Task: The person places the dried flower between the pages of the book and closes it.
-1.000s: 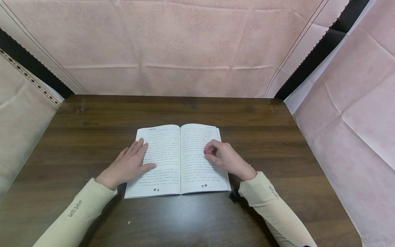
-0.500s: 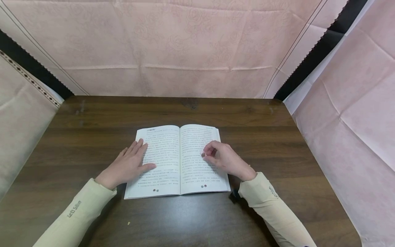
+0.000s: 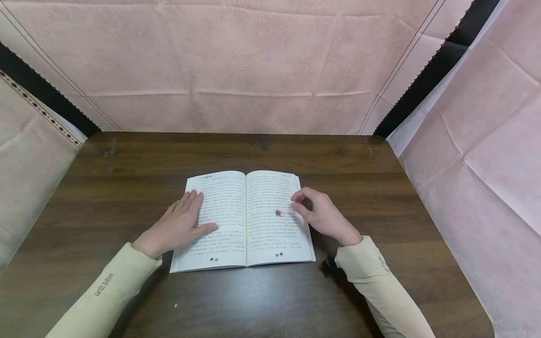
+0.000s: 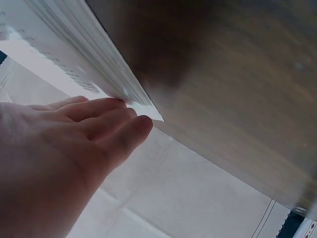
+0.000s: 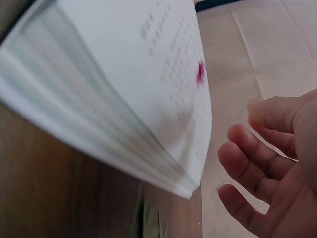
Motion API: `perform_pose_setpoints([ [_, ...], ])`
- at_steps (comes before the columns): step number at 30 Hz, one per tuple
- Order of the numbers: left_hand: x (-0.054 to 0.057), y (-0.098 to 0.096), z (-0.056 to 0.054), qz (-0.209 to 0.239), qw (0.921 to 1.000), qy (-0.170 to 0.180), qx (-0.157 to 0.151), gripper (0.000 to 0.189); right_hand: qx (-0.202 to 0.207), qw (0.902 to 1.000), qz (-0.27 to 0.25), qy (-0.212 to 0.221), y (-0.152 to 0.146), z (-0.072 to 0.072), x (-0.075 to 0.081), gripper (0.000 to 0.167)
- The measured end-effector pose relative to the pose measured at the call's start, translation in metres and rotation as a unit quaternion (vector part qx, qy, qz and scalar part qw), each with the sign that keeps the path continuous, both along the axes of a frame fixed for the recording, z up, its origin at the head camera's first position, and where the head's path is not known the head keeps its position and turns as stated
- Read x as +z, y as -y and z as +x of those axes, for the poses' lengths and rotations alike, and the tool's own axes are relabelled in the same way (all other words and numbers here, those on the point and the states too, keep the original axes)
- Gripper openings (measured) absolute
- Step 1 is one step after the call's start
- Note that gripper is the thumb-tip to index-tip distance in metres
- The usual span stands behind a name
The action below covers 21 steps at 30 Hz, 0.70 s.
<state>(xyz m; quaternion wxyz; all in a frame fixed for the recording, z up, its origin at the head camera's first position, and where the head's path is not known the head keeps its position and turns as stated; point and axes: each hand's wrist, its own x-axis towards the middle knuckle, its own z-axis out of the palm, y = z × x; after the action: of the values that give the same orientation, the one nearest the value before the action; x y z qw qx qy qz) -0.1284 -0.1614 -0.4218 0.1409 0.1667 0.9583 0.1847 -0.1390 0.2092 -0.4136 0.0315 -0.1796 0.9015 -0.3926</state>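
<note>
An open book (image 3: pixel 266 237) with printed pages lies on the dark wooden table (image 3: pixel 253 310). On its right page is a small dark red and pink spot-like thing (image 3: pixel 278 213), which shows magenta in the right wrist view (image 5: pixel 200 73); it is too small to name. My left hand (image 3: pixel 175 227) rests on the left page's outer edge, fingers straight and thumb spread. The left wrist view has that hand (image 4: pixel 74 144) along the page edges. Just right of the red thing, over the right page's outer edge, is my right hand (image 3: pixel 323 213). Its fingers are loosely bent and hold nothing.
A pale crumb (image 3: pixel 175 305) lies on the table in front of the book. Pink patterned cloth (image 3: pixel 236 70) hangs behind the far table edge and at both sides, with black strips (image 3: pixel 422 84) at the corners. A small black device (image 3: pixel 327 265) sits under the right wrist.
My right hand has let go of the small red thing and drawn back to the right, leaving it in plain sight on the page. The left hand has stayed nearly still.
</note>
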Motion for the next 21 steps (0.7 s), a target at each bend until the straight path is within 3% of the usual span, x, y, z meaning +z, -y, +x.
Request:
perform_pose_setpoints([
  [9,0.002,-0.005,0.0,0.004,0.9999,0.015,0.004,0.11,-0.054,0.9985,0.013,0.004,-0.033,-0.001,0.001,0.018],
  [21,0.001,-0.006,-0.001,0.014,0.9996,0.023,0.005,0.113,-0.084,0.9953,0.046,0.005,-0.065,0.003,0.004,0.024],
])
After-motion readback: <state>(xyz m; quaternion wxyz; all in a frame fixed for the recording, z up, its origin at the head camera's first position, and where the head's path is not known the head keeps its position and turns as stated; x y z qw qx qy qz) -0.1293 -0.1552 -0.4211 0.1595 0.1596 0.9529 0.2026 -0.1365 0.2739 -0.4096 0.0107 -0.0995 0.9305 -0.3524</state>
